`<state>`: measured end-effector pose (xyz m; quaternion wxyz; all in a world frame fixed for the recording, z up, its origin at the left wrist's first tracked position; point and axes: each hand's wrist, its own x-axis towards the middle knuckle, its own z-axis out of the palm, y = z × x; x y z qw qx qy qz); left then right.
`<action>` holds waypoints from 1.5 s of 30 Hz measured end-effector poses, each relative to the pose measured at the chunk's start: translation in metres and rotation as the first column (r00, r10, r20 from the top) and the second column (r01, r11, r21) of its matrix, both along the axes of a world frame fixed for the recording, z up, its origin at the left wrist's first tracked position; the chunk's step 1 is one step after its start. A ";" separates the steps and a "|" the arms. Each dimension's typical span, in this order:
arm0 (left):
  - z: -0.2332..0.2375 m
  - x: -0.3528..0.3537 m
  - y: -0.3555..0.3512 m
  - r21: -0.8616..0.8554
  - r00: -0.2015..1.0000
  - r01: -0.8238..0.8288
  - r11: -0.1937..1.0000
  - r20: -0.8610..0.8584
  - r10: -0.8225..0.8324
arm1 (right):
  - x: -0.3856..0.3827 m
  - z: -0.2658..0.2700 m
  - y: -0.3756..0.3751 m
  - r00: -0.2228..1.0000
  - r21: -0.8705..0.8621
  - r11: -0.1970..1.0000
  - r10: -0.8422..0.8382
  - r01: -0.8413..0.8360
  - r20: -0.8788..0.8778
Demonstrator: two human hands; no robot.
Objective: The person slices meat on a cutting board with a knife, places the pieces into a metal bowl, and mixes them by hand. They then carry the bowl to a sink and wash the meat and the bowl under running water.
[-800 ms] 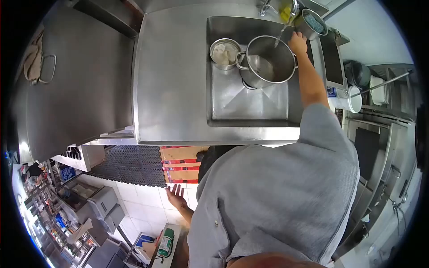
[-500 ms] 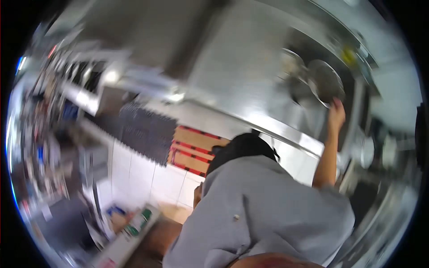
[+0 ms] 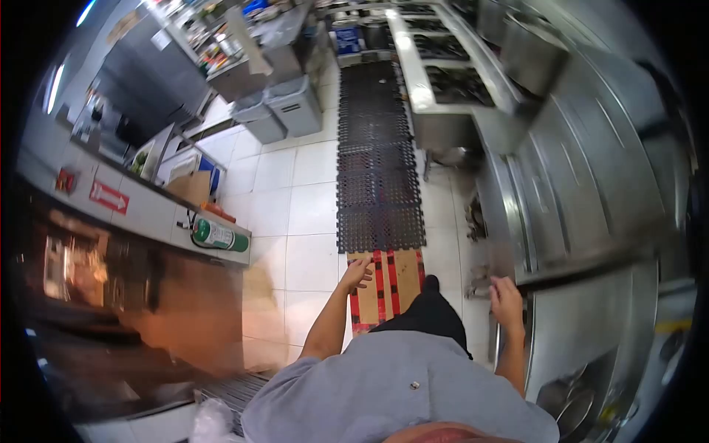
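My left hand hangs in front of my body, above the cardboard with red tape strips on the floor. Its fingers are loosely bent and apart, and I see nothing in them. On the other side, my right hand is near the edge of the steel counter, fingers apart and holding nothing visible. A round metal pan lies in the sink area at the lower right, away from both hands.
A black perforated floor mat runs forward along the aisle. Stove burners and a large pot stand at right. To the left are grey bins and a green fire extinguisher on a low wall.
My right hand has let go of the metal pan in the sink and come back beside my body. My view has turned from the sink toward the aisle; my left hand now shows.
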<state>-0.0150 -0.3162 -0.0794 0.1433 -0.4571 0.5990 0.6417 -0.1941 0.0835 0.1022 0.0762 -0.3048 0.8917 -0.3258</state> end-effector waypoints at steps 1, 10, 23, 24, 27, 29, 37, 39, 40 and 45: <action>-0.001 -0.005 -0.016 0.023 1.000 0.015 1.000 -0.020 -0.015 | -0.015 -0.009 -0.018 0.997 0.074 0.994 0.076 -0.075 -0.018; -0.110 0.126 -0.117 -0.236 0.907 -0.304 0.923 0.224 0.356 | -0.191 -0.097 -0.271 0.776 0.476 0.638 0.606 -0.605 0.173; -0.125 0.095 -0.077 0.329 0.460 -0.887 0.326 0.546 0.700 | -0.203 0.029 -0.819 0.366 0.208 0.390 0.919 -0.897 -0.143; -0.128 0.087 -0.103 0.317 0.465 -0.884 0.343 0.538 0.703 | -0.200 0.010 -0.842 0.352 0.165 0.373 0.925 -0.913 -0.141; -0.130 0.086 -0.195 0.297 0.494 -0.869 0.395 0.498 0.713 | -0.187 -0.030 -0.895 0.385 0.256 0.365 0.922 -0.895 0.032; -0.131 0.089 -0.264 0.282 0.503 -0.864 0.416 0.470 0.725 | -0.188 -0.043 -0.925 0.405 0.454 0.245 0.864 -0.857 0.298; -0.108 0.158 -0.662 -0.076 0.578 -0.773 0.629 0.321 0.750 | -0.236 -0.066 -1.072 0.546 0.463 0.375 0.774 -0.803 0.321; -0.137 0.169 -0.778 -0.746 0.837 -0.393 0.537 -0.050 0.544 | -0.238 -0.061 -1.122 0.607 0.479 0.431 0.732 -0.764 0.310; -0.065 0.133 -0.839 -0.424 0.737 -0.627 0.653 -0.051 0.674 | -0.243 -0.070 -1.150 0.604 0.459 0.446 0.742 -0.768 0.291; -0.004 0.053 -0.996 -0.263 0.554 -0.819 0.510 -0.129 0.822 | -0.246 -0.085 -1.296 0.627 0.479 0.454 0.717 -0.751 0.304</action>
